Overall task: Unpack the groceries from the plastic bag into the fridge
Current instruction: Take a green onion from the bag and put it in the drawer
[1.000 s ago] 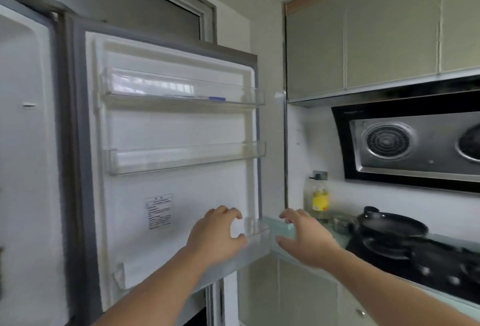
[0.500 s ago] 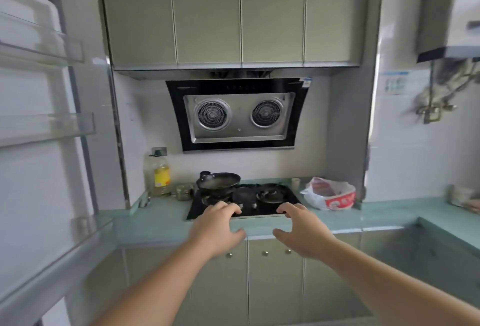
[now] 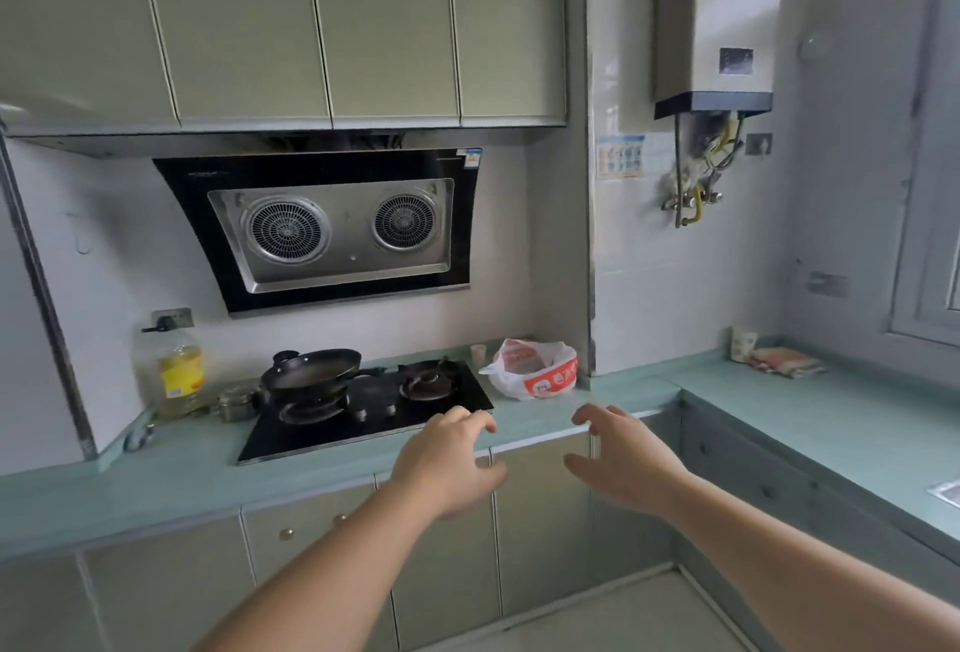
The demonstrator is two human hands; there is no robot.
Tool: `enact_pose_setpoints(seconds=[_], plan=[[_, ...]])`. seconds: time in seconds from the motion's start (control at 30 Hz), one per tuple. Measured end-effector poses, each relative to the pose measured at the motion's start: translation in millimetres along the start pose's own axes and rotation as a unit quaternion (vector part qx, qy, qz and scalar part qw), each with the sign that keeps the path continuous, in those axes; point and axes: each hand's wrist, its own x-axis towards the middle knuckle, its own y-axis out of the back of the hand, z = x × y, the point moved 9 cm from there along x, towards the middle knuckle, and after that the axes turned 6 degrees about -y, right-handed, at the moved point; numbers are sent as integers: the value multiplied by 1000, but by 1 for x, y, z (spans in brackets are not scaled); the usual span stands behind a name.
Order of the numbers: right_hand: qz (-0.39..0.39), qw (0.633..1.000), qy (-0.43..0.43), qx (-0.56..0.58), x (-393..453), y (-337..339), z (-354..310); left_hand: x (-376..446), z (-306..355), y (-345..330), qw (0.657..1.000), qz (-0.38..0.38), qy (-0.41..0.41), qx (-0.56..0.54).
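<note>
The fingers of the left hand (image 3: 451, 459) are bent a little and spread, and they hold nothing. The fingers of the right hand (image 3: 621, 459) are the same, loose and holding nothing. Both hands are out in front of the green counter (image 3: 545, 420), side by side with a gap between them. Behind them, the white and red plastic bag (image 3: 532, 368) sits on the counter by the wall, just to the right of the black stove (image 3: 363, 415). A black pan (image 3: 311, 371) sits on the stove. A bottle of yellow oil (image 3: 174, 371) stands far to the left.
</note>
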Motion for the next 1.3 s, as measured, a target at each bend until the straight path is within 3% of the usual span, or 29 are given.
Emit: enact_pose_setpoints(seconds=[0.4,0.9,1.3], plan=[[-7,1000,-16,14,59,8,65,70,17,-43,1000,-15,12,11],[-20,997,-64,-27,285,-51,91,281,-114,-146,999,-47,-4,-25],[-54,995,-84,-16,460,-103,147,442,-174,-228,996,-88,3,-32]])
